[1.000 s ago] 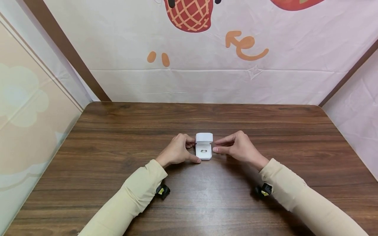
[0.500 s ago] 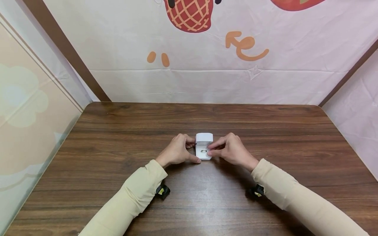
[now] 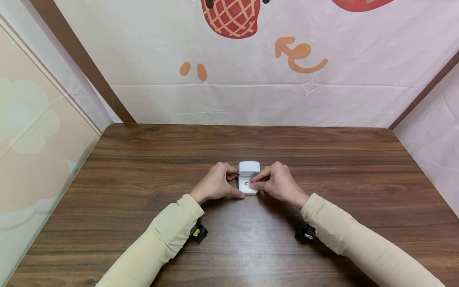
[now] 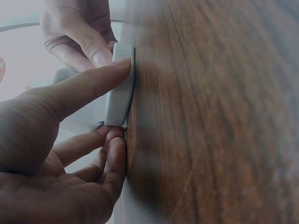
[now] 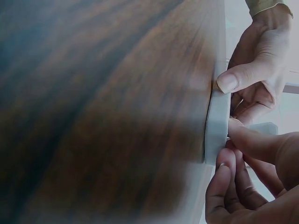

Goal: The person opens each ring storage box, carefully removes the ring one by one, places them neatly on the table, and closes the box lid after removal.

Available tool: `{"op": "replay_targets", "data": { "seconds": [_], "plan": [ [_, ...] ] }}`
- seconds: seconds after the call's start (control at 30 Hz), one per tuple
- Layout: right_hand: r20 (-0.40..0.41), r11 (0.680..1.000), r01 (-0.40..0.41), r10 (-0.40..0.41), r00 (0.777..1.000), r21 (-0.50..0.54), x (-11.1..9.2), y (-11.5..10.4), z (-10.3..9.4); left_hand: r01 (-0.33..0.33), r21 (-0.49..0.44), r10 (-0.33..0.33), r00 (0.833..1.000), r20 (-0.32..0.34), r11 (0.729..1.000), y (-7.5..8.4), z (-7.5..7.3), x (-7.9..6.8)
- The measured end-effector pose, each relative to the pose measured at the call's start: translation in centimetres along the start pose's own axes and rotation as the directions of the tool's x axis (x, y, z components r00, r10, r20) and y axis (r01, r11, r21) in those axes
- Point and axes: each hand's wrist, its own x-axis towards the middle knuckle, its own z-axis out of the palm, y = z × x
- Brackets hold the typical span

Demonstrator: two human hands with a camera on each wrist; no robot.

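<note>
A small white ring box point(image 3: 249, 166) stands on the table with its lid raised, and a ring point(image 3: 246, 183) sits in its pale insert. My left hand point(image 3: 215, 182) steadies the box from the left, thumb on the front edge and fingers at the rear side. From the right, my right hand point(image 3: 281, 184) reaches into the box, thumb and index finger pinching at the ring's right side. In the right wrist view those fingertips lie over the box base point(image 5: 217, 126) and hide the ring. The left thumb crosses the base's front face point(image 4: 120, 95) in the left wrist view.
The brown wood-grain table point(image 3: 165, 147) extends around the box on every side. Behind it hangs a pale printed cloth point(image 3: 251, 99). Dark wrist cameras hang under both cream sleeves point(image 3: 172, 227).
My right hand has moved left from beside the box, bringing its thumb and index finger into it and onto the ring. The left hand and the box stay put.
</note>
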Motion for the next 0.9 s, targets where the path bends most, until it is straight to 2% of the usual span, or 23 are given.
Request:
{"op": "replay_targets", "data": {
  "seconds": [0.17, 0.4, 0.9],
  "plan": [
    [-0.007, 1.0, 0.003, -0.003, 1.0, -0.011, -0.01, 0.1, -0.05, 0.004, -0.003, -0.004, 1.0, 0.006, 1.0, 0.16, -0.08, -0.06],
    [-0.006, 0.999, -0.038, 0.038, 0.999, -0.008, -0.06, 0.25, -0.26, 0.004, 0.005, -0.004, 1.0, 0.008, 1.0, 0.17, -0.06, -0.01],
    [0.004, 0.996, -0.062, 0.062, 0.998, 0.061, -0.05, 0.6, -0.62, 0.017, -0.01, -0.017, 1.0, 0.008, 1.0, 0.26, -0.07, 0.09]
  ]
}}
